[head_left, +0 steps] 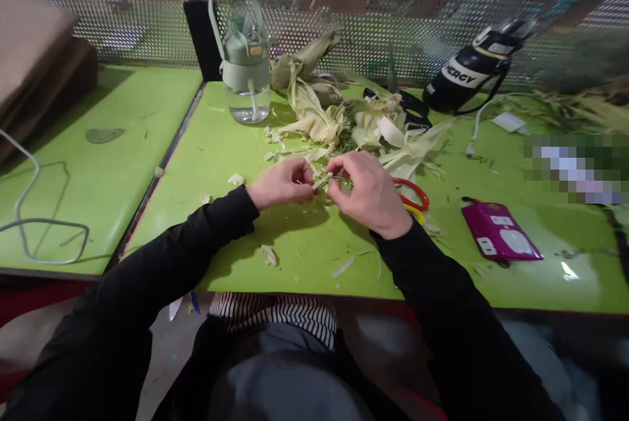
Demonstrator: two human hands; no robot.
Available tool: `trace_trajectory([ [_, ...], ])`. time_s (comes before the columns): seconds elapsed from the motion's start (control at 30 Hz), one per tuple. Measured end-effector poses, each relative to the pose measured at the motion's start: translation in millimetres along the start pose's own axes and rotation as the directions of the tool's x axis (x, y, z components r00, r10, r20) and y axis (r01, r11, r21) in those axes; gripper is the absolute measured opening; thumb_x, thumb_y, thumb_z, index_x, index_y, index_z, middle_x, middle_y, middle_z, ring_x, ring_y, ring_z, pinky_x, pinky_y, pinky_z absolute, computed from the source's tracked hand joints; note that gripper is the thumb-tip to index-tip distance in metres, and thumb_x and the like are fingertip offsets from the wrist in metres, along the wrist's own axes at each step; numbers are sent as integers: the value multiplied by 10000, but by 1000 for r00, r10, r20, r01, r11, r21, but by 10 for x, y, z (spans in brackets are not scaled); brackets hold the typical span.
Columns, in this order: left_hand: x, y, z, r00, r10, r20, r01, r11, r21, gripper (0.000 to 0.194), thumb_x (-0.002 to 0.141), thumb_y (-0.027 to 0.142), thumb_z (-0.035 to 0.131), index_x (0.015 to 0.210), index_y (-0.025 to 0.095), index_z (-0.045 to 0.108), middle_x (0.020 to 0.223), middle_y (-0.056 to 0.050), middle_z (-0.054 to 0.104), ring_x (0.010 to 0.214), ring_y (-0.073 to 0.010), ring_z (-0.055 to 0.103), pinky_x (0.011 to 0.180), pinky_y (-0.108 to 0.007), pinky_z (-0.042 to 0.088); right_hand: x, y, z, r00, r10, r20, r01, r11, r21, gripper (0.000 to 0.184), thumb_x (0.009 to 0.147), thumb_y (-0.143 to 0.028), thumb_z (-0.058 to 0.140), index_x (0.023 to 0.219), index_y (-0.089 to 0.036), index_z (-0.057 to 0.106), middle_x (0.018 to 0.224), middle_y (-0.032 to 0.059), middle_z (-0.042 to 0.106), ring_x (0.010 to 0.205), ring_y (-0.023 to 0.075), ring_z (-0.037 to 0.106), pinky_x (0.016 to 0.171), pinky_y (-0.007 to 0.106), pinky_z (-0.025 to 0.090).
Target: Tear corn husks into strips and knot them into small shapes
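Over the middle of the green table, my left hand [285,183] pinches one end of a thin pale-green strip [322,181] that looks like corn husk. My right hand [367,190] is closed on the strip's other side, thumb and forefinger close together. Fingers cover part of the strip, so its full shape is hidden. Just behind both hands lies a loose heap of dried corn husks [322,121]. Scissors with red and yellow handles [417,195] rest partly under my right hand.
A clear water bottle [248,90] stands at the back left. A black bottle [462,77] leans at the back right, near black-handled scissors [415,107]. A purple power socket [500,231] lies at right. Husk scraps [268,255] dot the table [187,165]; a cable [46,221] lies left.
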State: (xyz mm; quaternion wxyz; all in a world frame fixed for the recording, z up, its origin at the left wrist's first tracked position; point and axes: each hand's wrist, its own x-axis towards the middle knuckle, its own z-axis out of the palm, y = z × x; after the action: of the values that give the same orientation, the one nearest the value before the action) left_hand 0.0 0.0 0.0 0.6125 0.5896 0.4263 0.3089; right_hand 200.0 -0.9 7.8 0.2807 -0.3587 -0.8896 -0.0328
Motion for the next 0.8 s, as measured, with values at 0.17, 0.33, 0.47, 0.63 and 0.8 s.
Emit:
trace_trajectory([
  [0.17,-29,21,7,980,5,200,26,988,-151,40,941,103,570,962,114,539,738,-30,688,631,-105,660,634,-261,537,14,-13,27,987,-152,40,147,983,109,84,920,-144,534,963,-216,540,895,63,677,837,225,602,763,390,482],
  [0.33,-24,13,59,998,-41,57,63,883,-466,290,967,43,515,1249,105,544,917,-78,751,824,-133,726,890,-360,568,16,40,-58,967,131,-217,-104,986,131,140,925,-331,638,968,-224,559,1005,86,665,903,235,627,769,387,514],
  [0.47,-4,5,64,1000,-31,-1,26,838,-545,357,973,42,522,1324,106,503,983,-111,780,837,-125,737,894,-328,573,21,106,-74,932,357,-59,-347,928,140,357,983,-533,509,840,-216,591,842,73,676,797,231,619,745,390,486],
  [0.63,11,-37,9,997,28,71,13,851,-526,363,951,70,583,1303,128,516,1049,-121,784,890,-141,750,823,-288,573,32,118,-34,918,392,62,-396,893,214,476,1001,-600,418,1085,-200,663,1129,134,721,1062,286,644,910,444,476],
  [0.8,8,-84,-13,988,65,138,17,855,-519,273,921,101,649,1159,162,530,959,-69,783,828,-136,754,703,-243,549,36,100,-71,949,313,31,-313,930,191,466,985,-614,446,986,-217,689,1090,116,728,1078,290,628,972,466,444],
])
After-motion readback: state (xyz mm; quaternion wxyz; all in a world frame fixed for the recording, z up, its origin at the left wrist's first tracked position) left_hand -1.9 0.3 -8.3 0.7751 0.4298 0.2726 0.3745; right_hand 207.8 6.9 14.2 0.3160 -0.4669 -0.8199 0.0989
